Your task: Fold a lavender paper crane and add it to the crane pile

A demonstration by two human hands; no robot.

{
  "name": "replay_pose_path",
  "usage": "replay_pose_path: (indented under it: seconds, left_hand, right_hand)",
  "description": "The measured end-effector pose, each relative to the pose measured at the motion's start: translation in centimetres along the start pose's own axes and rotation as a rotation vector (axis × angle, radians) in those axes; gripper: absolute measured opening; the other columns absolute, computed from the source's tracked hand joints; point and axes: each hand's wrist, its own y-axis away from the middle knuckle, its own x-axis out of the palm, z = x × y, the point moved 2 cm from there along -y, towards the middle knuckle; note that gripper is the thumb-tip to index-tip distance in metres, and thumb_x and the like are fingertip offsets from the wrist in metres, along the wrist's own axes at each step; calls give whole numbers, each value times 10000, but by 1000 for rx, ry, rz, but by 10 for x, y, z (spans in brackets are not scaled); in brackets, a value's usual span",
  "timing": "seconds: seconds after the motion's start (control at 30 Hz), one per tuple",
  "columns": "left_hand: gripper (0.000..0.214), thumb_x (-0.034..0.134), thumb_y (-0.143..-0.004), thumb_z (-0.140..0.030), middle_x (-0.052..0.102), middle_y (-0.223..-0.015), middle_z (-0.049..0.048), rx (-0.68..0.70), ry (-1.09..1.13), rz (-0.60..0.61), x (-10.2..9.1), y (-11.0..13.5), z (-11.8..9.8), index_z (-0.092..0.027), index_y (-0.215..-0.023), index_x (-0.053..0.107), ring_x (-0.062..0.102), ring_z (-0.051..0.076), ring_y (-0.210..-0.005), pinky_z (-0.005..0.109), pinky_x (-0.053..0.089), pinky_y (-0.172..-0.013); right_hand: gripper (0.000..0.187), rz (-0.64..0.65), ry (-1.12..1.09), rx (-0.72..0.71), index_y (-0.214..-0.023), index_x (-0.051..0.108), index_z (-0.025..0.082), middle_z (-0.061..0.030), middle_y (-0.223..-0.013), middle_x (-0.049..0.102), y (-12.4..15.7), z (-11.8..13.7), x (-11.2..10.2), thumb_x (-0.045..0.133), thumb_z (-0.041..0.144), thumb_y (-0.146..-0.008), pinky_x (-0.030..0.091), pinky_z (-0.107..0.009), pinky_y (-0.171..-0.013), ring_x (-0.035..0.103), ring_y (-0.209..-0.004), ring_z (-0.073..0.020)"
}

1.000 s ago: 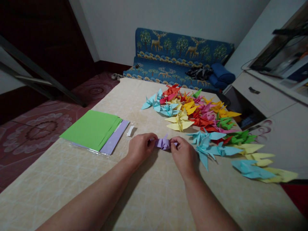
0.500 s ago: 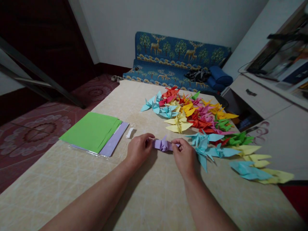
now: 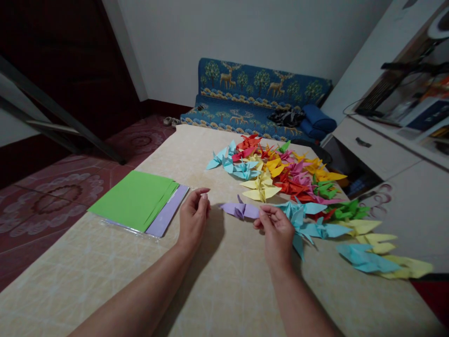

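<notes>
A purple paper crane (image 3: 240,210) with its wings spread sits in front of me. My right hand (image 3: 277,227) pinches the tip of its right wing between thumb and fingers. The left wing tip is free, pointing toward my left hand (image 3: 195,213), which is a short way off. That left hand holds nothing; its index finger reaches out and the other fingers are loosely curled. Light-blue paper cranes (image 3: 296,215) lie just past my right hand. Beside my left hand is a stack of green paper sheets (image 3: 133,199), with purple sheets (image 3: 167,213) under it.
Many folded cranes in red (image 3: 293,187), yellow (image 3: 261,188), orange and pink cover the table's (image 3: 105,281) right and far side. A patterned blue sofa (image 3: 245,100) stands behind. A cabinet (image 3: 403,196) is at the right, a metal ladder frame (image 3: 87,135) at the left.
My left hand has let go of the crane's left wing and drawn back leftward. My right hand keeps its pinch. The small white scrap near the left hand no longer shows.
</notes>
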Motion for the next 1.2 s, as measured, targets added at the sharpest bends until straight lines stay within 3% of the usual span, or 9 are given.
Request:
replay_pose_path:
  seconds: [0.23,0.43,0.57,0.7,0.8,0.9,1.07,1.2]
  left_hand:
    - [265,531,-906,-365,423,-580,-67,-2,45,15,1,1,1,-155,-1045,610,390,93,-497,198,308,-470]
    - [252,537,-890,-370,449,-593,-56,13,12,58,2,3,0,-167,-1006,631,433,115,-532,217,332,-506]
    - [252,527,-893,-370,487,-606,-46,19,-26,59,3,2,2,-173,-1006,637,458,119,-541,221,345,-517]
    - [267,521,-891,-371,512,-610,-36,37,-65,83,5,2,5,-167,-1000,655,480,122,-544,225,356,-520]
    - [268,521,-890,-366,505,-600,-39,38,-84,89,4,3,5,-163,-994,661,476,121,-537,226,357,-518]
    - [262,517,-893,-357,494,-581,-45,35,-100,89,4,3,3,-159,-983,662,468,122,-531,228,357,-524]
    - [252,513,-895,-345,497,-575,-42,56,-108,108,6,3,1,-159,-967,669,478,128,-550,235,367,-550]
    - [253,516,-886,-349,496,-575,-42,64,-98,111,6,4,0,-167,-969,671,479,132,-548,235,367,-548]
  right_hand:
    - [242,24,-59,-66,-861,634,161,19,-583,643,-7,17,11,729,345,-735,509,-237,-510,609,-507,-129]
    - [206,-3,-76,-227,-862,650,160,25,-621,635,-46,54,7,733,293,-728,512,-233,-527,602,-524,-113]
    - [233,-20,-228,-168,-836,637,172,51,-613,606,-69,70,6,759,270,-664,510,-206,-536,576,-513,-81]
    - [281,63,-251,-95,-846,619,177,55,-639,597,-76,68,31,758,303,-636,530,-217,-538,581,-516,-80]
    - [274,114,-105,-90,-864,603,184,49,-632,597,-81,56,50,699,358,-674,553,-245,-540,609,-534,-104]
    - [266,119,-5,-73,-810,600,168,26,-654,603,-86,44,56,708,335,-633,523,-250,-439,606,-483,-127]
    - [276,114,130,-123,-901,621,172,-35,-833,658,-61,37,45,682,321,-676,487,-227,-398,629,-535,-141]
    - [231,255,331,-184,-983,620,181,-57,-886,688,-15,24,48,599,305,-789,490,-222,-454,630,-550,-130]
